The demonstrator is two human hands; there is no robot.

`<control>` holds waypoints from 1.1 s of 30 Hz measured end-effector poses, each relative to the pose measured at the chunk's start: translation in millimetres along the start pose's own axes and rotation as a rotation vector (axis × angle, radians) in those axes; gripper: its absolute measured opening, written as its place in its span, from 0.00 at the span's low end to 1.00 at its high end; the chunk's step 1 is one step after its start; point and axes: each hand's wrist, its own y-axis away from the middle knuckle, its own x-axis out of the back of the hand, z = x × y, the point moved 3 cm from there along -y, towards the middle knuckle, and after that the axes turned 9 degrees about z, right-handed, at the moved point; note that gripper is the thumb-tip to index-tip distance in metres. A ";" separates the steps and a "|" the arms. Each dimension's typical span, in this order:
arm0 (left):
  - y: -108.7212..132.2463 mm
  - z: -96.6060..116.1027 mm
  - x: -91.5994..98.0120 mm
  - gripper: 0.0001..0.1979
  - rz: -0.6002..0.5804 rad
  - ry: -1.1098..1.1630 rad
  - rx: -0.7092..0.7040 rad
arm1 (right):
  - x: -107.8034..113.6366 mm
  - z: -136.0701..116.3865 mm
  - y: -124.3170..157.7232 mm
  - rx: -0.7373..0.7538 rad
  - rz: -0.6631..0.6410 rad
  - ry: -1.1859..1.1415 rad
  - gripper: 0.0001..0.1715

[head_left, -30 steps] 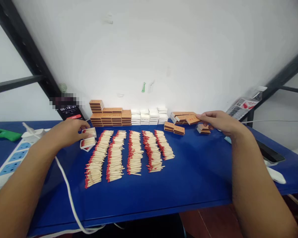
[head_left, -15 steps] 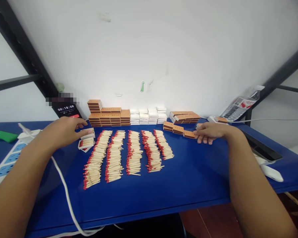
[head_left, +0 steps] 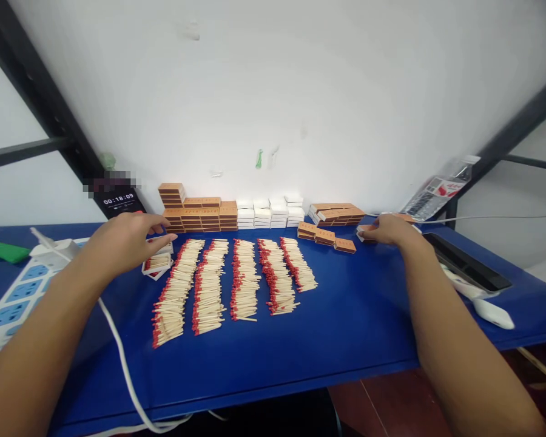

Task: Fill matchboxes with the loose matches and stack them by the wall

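My left hand [head_left: 130, 240] hovers at the left end of the matches, thumb and fingers apart. Just under its thumb sit open white matchbox trays [head_left: 156, 262] with red-headed matches inside. At the right, my right hand [head_left: 386, 230] is closed on a brown matchbox [head_left: 366, 233] with a pale side; the fingertips are partly hidden. Three orange-brown matchboxes [head_left: 325, 237] lie in a stepped line to its left. Five rows of loose matches [head_left: 243, 282] spread across the blue table [head_left: 273, 358] between my hands.
Stacked brown matchboxes [head_left: 200, 220] and white trays [head_left: 270, 216] line the wall, with more matchboxes [head_left: 339, 215] to the right. A phone timer [head_left: 118, 200], power strip [head_left: 16, 300] and white cable [head_left: 122, 364] are at left; a plastic bottle [head_left: 441, 191] leans at right.
My right hand has moved back and slightly right, away from the line of three matchboxes, and now grips a separate matchbox. My left hand has shifted slightly right over the trays.
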 end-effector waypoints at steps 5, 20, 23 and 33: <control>5.0 21.5 0.8 0.20 0.163 0.069 -0.123 | 25.4 -39.3 25.5 0.049 0.178 -0.213 0.26; 44.2 135.8 -0.7 0.20 0.505 0.428 -0.439 | -7.7 -202.2 200.3 0.384 -0.176 -1.118 0.32; 44.3 136.7 -1.4 0.17 0.526 0.445 -0.438 | -13.9 -201.9 200.4 0.355 -0.272 -1.198 0.34; 43.9 136.7 -0.3 0.18 0.455 0.619 -0.299 | -11.1 -208.7 198.1 0.339 -0.477 -1.374 0.29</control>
